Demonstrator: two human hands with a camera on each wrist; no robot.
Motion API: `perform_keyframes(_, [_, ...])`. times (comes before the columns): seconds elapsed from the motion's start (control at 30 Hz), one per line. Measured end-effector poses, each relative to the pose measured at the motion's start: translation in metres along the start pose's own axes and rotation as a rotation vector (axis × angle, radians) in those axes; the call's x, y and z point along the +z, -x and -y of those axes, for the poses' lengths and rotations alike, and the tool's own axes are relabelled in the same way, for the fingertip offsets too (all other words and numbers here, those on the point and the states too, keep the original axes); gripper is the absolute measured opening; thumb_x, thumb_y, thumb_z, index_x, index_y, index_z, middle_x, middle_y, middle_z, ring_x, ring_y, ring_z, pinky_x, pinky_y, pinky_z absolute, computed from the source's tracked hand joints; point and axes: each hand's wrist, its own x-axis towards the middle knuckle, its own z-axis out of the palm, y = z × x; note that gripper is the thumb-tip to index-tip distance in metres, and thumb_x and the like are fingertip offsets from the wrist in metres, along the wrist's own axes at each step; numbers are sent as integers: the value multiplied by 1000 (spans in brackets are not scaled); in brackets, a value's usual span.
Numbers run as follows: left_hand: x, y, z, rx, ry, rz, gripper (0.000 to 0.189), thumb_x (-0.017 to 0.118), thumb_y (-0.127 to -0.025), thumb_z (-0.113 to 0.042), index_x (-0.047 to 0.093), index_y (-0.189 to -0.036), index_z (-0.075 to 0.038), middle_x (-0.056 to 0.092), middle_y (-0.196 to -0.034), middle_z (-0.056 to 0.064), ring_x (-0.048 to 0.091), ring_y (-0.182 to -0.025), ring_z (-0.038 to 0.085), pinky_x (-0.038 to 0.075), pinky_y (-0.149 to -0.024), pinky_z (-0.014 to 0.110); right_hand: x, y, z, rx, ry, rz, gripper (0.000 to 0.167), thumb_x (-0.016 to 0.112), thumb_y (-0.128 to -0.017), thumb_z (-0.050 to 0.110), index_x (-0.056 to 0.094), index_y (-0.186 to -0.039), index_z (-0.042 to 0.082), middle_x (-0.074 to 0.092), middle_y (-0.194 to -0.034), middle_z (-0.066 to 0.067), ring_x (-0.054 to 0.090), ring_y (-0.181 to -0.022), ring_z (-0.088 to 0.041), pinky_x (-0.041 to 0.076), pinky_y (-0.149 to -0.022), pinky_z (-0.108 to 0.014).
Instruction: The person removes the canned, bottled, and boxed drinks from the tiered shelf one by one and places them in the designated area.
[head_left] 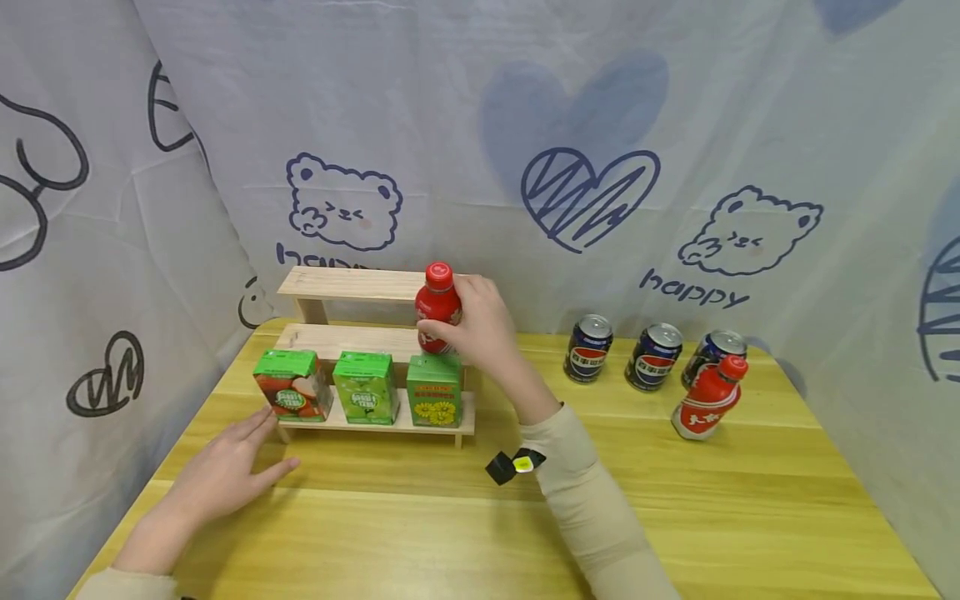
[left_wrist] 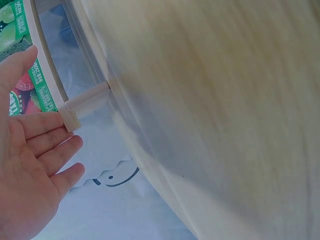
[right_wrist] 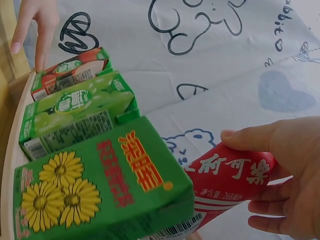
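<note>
My right hand (head_left: 483, 325) grips a red cola bottle (head_left: 438, 310) at the right end of the wooden rack's middle tier; in the right wrist view its base is hidden behind the green drink carton (right_wrist: 105, 185) with yellow flowers. Fingers extended, my left hand (head_left: 225, 467) touches the front left corner of the three-tier wooden rack (head_left: 337, 337). On the lowest tier stand a red-and-green juice carton (head_left: 292, 392), a green juice carton (head_left: 365, 392) and the flower carton. The left wrist view shows the left hand's fingertips against the rack's end.
Right of the rack stand three dark blue cola cans, one (head_left: 588, 348) nearest the rack, another (head_left: 654, 358) beside it, the last (head_left: 720, 346) partly hidden behind a second red bottle (head_left: 708, 400). A patterned cloth (head_left: 465, 125) hangs behind the wooden table (head_left: 420, 533).
</note>
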Motion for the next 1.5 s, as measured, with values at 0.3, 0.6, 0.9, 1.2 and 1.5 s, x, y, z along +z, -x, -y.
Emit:
perform_keyframes(0.3, [0,1,0,-7,5,2,84,62,-89,-56,46,-139,10,41,-147,31,45,-125,56,41,-103,66,-9,15,-15,43,-51,-53,61,80,-79,37,59,-128,6,62,-124,-11,50,-122,-28,47,-106,-43])
perform_keyframes(0.6, [1,1,1,6,-2,-10,83,62,-89,-55,46,-139,9,42,-146,31,47,-124,57,41,-104,65,-19,32,-36,28,-42,-82,59,81,-78,37,60,-123,4,63,-122,-12,50,-120,-29,46,-105,-45])
perform_keyframes(0.9, [-2,0,-1,9,-2,-11,83,62,-89,-55,45,-140,9,41,-147,31,47,-124,57,41,-104,65,-35,51,-52,45,-27,-77,56,80,-80,38,60,-122,6,61,-125,-12,49,-121,-29,47,-104,-47])
perform_keyframes(1.2, [-4,0,-2,12,-8,-5,82,62,-90,-53,45,-140,9,41,-147,32,46,-125,57,39,-107,65,-40,68,-77,36,57,-82,58,80,-80,37,59,-121,2,61,-123,-16,50,-119,-33,48,-101,-51])
perform_keyframes(1.5, [-4,1,-2,16,-9,-10,81,62,-90,-53,45,-139,10,41,-146,32,47,-123,58,40,-105,65,-43,88,-100,79,86,-54,57,79,-80,38,58,-119,2,61,-118,-16,50,-112,-31,50,-92,-47])
